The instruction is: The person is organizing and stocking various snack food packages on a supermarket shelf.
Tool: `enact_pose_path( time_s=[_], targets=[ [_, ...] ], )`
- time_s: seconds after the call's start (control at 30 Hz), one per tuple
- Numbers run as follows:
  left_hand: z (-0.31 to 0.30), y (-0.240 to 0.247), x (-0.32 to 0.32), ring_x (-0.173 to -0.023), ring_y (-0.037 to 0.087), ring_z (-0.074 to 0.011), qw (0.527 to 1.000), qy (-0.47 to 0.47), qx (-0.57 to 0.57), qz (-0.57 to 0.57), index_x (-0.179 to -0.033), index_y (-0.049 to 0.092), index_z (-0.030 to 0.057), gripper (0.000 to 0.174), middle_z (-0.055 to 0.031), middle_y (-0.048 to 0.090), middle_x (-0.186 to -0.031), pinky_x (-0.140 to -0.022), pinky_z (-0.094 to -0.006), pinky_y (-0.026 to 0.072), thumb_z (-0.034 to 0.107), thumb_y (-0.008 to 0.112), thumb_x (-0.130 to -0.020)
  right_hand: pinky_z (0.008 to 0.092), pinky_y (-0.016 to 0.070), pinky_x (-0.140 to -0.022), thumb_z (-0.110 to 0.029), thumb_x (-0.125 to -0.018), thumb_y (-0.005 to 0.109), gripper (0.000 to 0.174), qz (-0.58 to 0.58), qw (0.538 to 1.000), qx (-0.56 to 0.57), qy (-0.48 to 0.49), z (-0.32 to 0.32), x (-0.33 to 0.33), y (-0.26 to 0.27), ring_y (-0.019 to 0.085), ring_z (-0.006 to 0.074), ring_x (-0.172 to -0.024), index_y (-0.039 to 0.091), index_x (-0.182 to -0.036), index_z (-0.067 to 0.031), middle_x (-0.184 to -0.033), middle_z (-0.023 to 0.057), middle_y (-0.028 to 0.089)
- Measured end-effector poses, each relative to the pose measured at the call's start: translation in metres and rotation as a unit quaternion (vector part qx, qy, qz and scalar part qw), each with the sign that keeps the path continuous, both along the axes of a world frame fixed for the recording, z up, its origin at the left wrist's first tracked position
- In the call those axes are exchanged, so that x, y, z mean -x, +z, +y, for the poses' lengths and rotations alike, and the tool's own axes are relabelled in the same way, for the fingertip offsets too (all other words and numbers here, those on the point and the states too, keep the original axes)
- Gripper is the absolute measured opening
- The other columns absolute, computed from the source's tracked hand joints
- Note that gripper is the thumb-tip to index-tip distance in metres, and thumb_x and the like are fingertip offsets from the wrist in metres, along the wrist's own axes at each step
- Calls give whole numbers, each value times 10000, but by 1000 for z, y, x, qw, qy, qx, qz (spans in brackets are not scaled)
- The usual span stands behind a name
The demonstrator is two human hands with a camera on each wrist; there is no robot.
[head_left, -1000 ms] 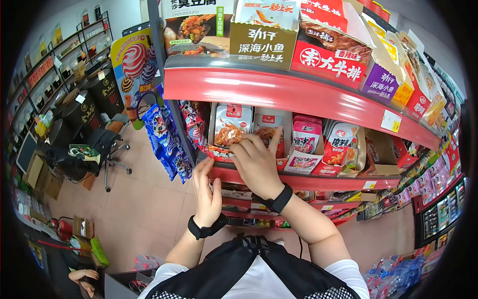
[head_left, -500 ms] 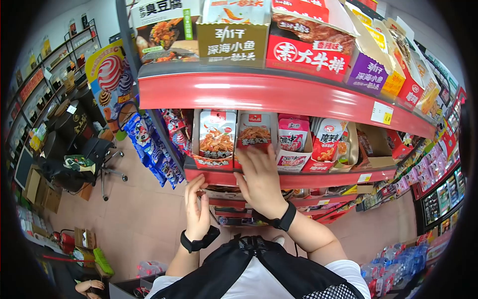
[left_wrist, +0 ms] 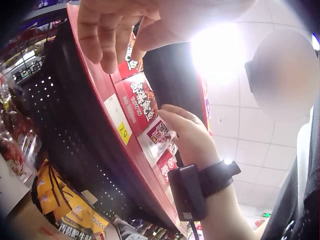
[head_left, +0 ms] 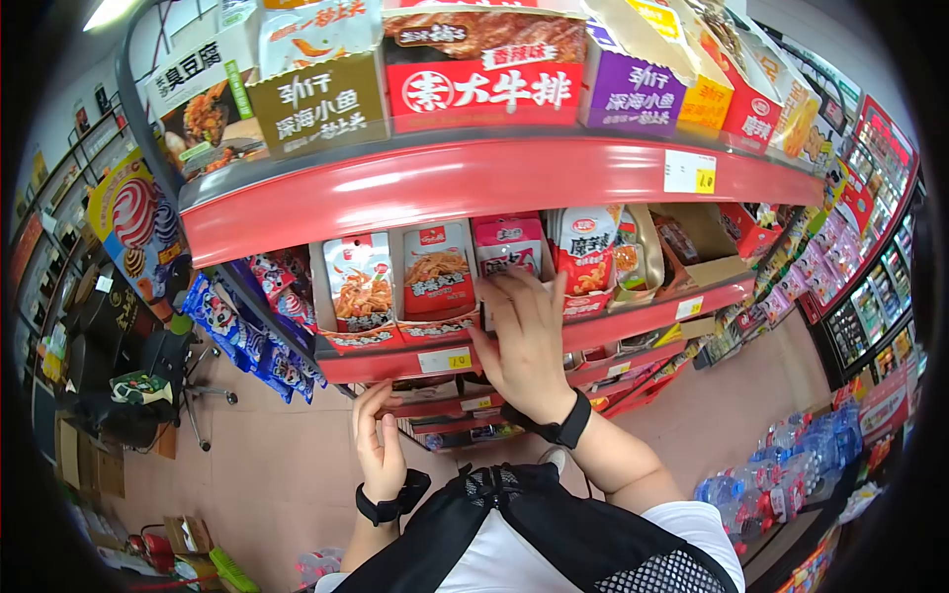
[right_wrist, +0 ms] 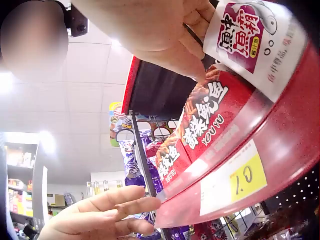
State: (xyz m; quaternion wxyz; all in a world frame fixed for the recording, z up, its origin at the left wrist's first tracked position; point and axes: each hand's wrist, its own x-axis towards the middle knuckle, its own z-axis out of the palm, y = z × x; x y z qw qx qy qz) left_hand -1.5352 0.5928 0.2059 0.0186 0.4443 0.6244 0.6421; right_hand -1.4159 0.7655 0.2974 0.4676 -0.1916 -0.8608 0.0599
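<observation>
My right hand (head_left: 526, 361) reaches over the front of a small box of pink snack packets (head_left: 507, 234) on the middle shelf. Its fingers cover much of that box; the right wrist view has them at the back of the box's white front panel (right_wrist: 250, 42). To the left stand two red boxes with upright snack pouches (head_left: 435, 267), and to the right is a red-and-white pouch (head_left: 588, 252). My left hand (head_left: 379, 450) hovers by the red shelf edge (head_left: 346, 368), fingers loosely bent with nothing in them.
Above juts the upper red shelf (head_left: 445, 178), bearing cardboard snack boxes (head_left: 481, 89). Blue snack bags (head_left: 247, 331) hang at the rack's left side. Price labels (right_wrist: 235, 177) sit on the shelf rails. Bottled drinks (head_left: 781, 465) stand on the floor at right.
My right hand has moved from the pouches in the two left boxes to the pink packets' box on their right. The view has shifted right along the shelf; my left hand stays low near the edge.
</observation>
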Motion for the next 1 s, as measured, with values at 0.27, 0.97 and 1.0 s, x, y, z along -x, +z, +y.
enact_pose_path(
  time_s=[0.27, 0.97, 1.0],
  targets=[
    [4, -5, -5, -1000, 592, -207, 999, -36, 1, -9, -1213, 549, -27, 281, -162, 514, -1279, -898, -324, 479, 44, 421, -972, 614, 133, -1120, -175, -762, 716, 438, 18, 998, 13, 56, 6, -3, 1, 503, 313, -1168, 585, -1168, -76, -1160, 111, 550],
    [52, -4, -50, -805, 631, -213, 952, -291, 78, 46, -1066, 630, -24, 278, -143, 650, -950, -709, -289, 492, -99, 426, -892, 453, 382, -1014, -25, -774, 656, 242, 156, 948, 81, -266, 23, -172, -55, 503, 357, -1186, 636, -1016, -26, -1167, 142, 592],
    [56, -4, -55, -800, 632, -215, 952, -293, 75, 51, -1061, 631, -24, 277, -144, 654, -948, -707, -289, 493, -103, 430, -886, 452, 381, -1016, -28, -781, 652, 231, 163, 945, 83, -272, 28, -177, -57, 504, 357, -1184, 637, -1012, -23, -1166, 142, 593]
  ],
)
